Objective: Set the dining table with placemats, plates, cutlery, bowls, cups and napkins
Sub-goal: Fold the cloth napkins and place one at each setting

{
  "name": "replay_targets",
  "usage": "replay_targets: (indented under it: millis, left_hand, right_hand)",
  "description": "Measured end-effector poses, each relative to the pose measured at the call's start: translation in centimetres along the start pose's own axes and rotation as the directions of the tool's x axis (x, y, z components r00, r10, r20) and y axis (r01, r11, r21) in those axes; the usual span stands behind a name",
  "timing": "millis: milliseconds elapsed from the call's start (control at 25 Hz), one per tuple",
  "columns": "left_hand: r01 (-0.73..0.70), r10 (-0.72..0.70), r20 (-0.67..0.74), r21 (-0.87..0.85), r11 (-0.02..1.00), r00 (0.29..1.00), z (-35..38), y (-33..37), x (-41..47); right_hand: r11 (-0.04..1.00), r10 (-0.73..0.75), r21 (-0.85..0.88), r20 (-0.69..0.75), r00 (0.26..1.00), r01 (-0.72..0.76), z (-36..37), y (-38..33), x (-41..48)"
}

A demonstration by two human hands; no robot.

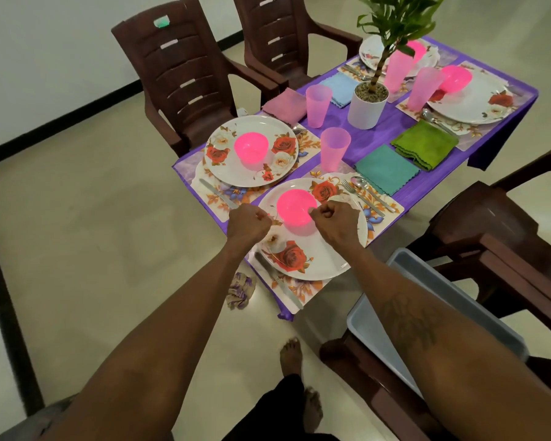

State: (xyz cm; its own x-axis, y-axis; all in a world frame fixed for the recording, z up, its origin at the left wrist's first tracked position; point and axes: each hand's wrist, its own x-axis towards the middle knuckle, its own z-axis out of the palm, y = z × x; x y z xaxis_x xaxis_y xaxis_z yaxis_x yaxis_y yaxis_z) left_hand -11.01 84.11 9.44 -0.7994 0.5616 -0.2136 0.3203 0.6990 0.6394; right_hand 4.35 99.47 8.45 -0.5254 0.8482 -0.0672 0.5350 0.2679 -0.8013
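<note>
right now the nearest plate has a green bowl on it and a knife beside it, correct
No: the head view shows the bowl on the nearest plate is pink, not green. The knife does lie beside it.

No legible txt, nos. or brand names anywhere. Green sticker (162, 21) on back of far-left chair (185, 78): too blurred to read. Tattoo (407, 316) on right forearm: no letters made out. Near plate (303, 265): rose print only, no wording.
</note>
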Motion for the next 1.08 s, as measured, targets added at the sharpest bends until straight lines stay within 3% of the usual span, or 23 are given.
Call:
replay_targets:
  millis: [280, 440, 520, 680, 840, 1080]
  left_hand:
    - [-0.042, 0.045, -0.025, 0.109, 0.993, 0.999, -1.5, -2.9, -5.5]
    - [-0.19, 0.193, 0.006, 0.221, 0.957, 0.981, -1.5, -4.6, -6.8]
    - [-0.264, 0.254, 0.072, 0.259, 0.929, 0.965, -0.6, -5.7, -6.8]
    - [-0.318, 0.274, 0.187, 0.269, 0.909, 0.943, 2.1, -7.8, -6.7]
    - [-0.351, 0.297, 0.226, 0.255, 0.901, 0.928, 3.4, -9.3, -6.0]
    - [-0.381, 0.323, 0.22, 0.328, 0.864, 0.921, 3.6, -10.1, -5.4]
  right_hand:
    - [0.997, -0.078, -0.009, 0.037, 0.996, 0.078, 1.1, -1.0, -6.8]
    - [0.991, -0.12, -0.045, 0.122, 0.985, 0.126, 2.0, -1.1, -9.0]
    - [0.982, -0.149, -0.084, 0.196, 0.969, 0.168, 3.2, -0.2, -10.1]
    - [0.944, -0.074, -0.277, 0.346, 0.935, 0.178, 5.9, 2.6, -12.3]
    - [0.881, -0.022, -0.434, 0.36, 0.933, 0.189, 7.5, 4.0, -14.1]
    - [0.839, -0.036, -0.496, 0.357, 0.934, 0.222, 7.9, 4.0, -13.9]
